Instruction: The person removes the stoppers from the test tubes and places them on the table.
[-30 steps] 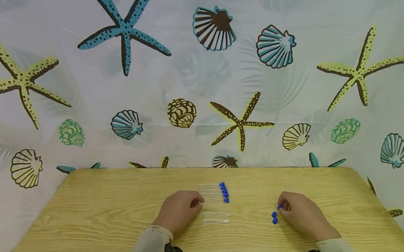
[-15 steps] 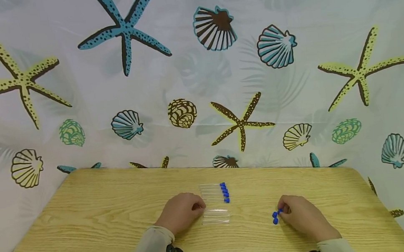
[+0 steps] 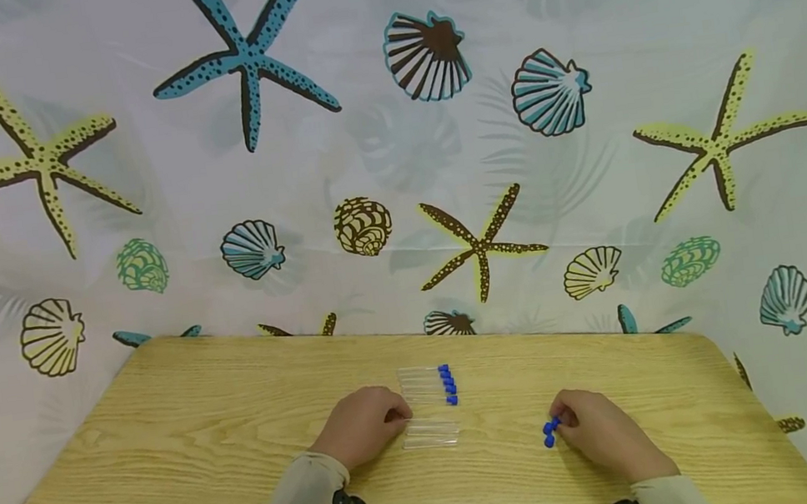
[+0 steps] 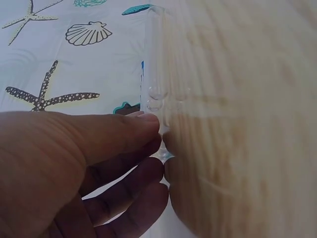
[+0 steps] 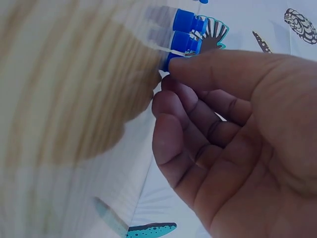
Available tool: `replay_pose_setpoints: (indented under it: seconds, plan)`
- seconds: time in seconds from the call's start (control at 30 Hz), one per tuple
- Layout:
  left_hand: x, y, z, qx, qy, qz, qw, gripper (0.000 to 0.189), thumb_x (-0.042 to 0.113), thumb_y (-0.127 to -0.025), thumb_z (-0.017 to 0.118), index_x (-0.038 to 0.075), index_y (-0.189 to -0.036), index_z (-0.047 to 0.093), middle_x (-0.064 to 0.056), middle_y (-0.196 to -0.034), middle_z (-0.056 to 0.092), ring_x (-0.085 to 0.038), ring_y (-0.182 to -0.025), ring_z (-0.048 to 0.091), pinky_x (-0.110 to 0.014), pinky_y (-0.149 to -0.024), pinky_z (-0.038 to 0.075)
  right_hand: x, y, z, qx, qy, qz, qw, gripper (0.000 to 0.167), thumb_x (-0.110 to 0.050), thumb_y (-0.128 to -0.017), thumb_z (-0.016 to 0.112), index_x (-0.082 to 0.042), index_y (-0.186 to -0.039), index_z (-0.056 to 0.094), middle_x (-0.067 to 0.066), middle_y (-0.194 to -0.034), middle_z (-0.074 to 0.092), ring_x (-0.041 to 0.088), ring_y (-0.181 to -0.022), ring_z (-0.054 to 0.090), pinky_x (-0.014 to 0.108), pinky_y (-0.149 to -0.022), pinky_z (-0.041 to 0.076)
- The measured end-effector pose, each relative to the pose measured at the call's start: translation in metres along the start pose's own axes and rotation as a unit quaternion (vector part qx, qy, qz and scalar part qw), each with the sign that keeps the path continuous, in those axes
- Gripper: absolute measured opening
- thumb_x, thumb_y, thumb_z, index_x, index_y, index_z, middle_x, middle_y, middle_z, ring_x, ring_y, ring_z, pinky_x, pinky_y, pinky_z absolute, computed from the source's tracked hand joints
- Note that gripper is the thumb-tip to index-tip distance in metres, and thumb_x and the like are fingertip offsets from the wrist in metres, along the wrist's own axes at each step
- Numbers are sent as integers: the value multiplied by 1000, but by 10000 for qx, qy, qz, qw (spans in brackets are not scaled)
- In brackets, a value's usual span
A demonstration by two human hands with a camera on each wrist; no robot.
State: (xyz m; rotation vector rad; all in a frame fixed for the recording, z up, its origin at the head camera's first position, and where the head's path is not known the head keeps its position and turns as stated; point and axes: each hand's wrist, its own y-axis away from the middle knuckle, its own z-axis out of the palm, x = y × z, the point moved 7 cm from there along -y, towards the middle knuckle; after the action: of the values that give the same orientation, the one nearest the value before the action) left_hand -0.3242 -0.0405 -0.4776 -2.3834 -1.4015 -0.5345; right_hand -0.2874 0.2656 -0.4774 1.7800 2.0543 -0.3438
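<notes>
My right hand [image 3: 601, 429] pinches a small blue stopper [image 5: 171, 61] between thumb and forefinger. Two more blue stoppers [image 5: 183, 29] stand beside it, close to the fingertips. In the middle of the table lies a row of clear test tubes [image 3: 420, 384], with several blue stoppers [image 3: 450, 387] at their right ends. Nearer me lie several clear test tubes [image 3: 432, 435] without stoppers. My left hand [image 3: 363, 427] rests by the left ends of the tubes, thumb and fingers bent. In the left wrist view, its thumb is beside a rounded tube end [image 4: 158, 93]; whether it grips it is unclear.
A wood-grain table [image 3: 226, 408] carries everything. Behind it hangs a white curtain [image 3: 376, 154] printed with starfish and shells, which also runs along both sides.
My left hand has come slightly nearer, from the stoppered tubes toward the unstoppered ones. My right hand has moved a little nearer and left, bringing its stopper up to the two others.
</notes>
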Motion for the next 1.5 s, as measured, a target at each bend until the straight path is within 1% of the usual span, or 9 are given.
replay_pose_setpoints:
  seconds: [0.2, 0.4, 0.5, 0.67, 0.87, 1.1, 1.23, 1.4, 1.5]
  plan:
    - [1, -2, 1, -81, 67, 29, 9999, 9, 14, -96, 75, 18, -100, 81, 5, -96, 73, -12, -86, 67, -38, -79, 57, -1, 0, -1, 43, -88, -55, 9999, 14, 1, -94, 72, -13, -97, 70, -5, -88, 65, 10, -81, 58, 35, -76, 54]
    - [2, -2, 3, -120, 70, 71, 9999, 12, 12, -97, 73, 17, -103, 82, 3, -99, 74, -15, -90, 70, -39, -82, 58, -4, -1, -2, -8, -315, -163, 9994, 17, 5, -95, 69, -11, -99, 71, -5, -91, 67, 10, -83, 60, 35, -77, 54]
    - [3, -1, 3, -145, 91, 101, 9998, 13, 11, -98, 72, 16, -104, 82, 3, -100, 75, -16, -92, 70, -40, -83, 59, -6, -1, -2, -65, -384, -284, 9988, 17, 5, -96, 67, -12, -98, 71, -5, -91, 67, 10, -83, 59, 35, -77, 54]
    - [3, -1, 3, -151, 75, 127, 9998, 13, 11, -98, 72, 16, -105, 82, 3, -100, 74, -16, -93, 70, -40, -84, 59, -8, -1, -1, -82, -344, -504, 9981, 17, 3, -98, 65, -13, -98, 71, -6, -91, 67, 10, -83, 59, 34, -75, 54]
    - [4, -1, 3, -185, 102, 133, 9997, 14, 10, -98, 71, 16, -105, 82, 3, -100, 74, -16, -93, 70, -39, -84, 59, -9, 0, -1, -57, -288, -586, 9978, 14, -1, -99, 67, -14, -99, 72, -8, -91, 68, 8, -80, 59, 31, -73, 54]
    - [5, 0, 2, -216, 130, 105, 9996, 15, 10, -98, 71, 15, -107, 82, 2, -101, 74, -17, -95, 70, -40, -85, 59, -8, 0, -1, -55, -308, -603, 9977, 12, -2, -99, 67, -13, -100, 71, -7, -90, 68, 7, -81, 61, 31, -73, 55]
    - [5, 0, 1, -233, 183, 145, 9995, 15, 10, -99, 70, 14, -107, 81, 2, -101, 73, -17, -95, 69, -41, -86, 58, -8, 0, -2, -67, -318, -569, 9978, 11, -3, -99, 68, -13, -100, 71, -8, -90, 68, 7, -81, 62, 30, -73, 55]
    - [-1, -1, -1, -175, 133, 149, 9996, 16, 14, -100, 68, 17, -110, 80, 6, -101, 72, -11, -90, 67, -37, -82, 57, -6, 2, -5, -30, -260, -447, 9987, 13, -2, -98, 69, -14, -98, 71, -7, -90, 69, 7, -83, 64, 32, -75, 56]
    - [-5, 0, -7, -58, 69, 14, 10000, 15, 19, -101, 68, 20, -111, 79, 12, -97, 69, -6, -86, 63, -33, -79, 55, -5, 2, -9, 26, -161, -307, 9994, 13, -3, -98, 69, -15, -98, 72, -8, -90, 68, 7, -82, 62, 34, -76, 56]
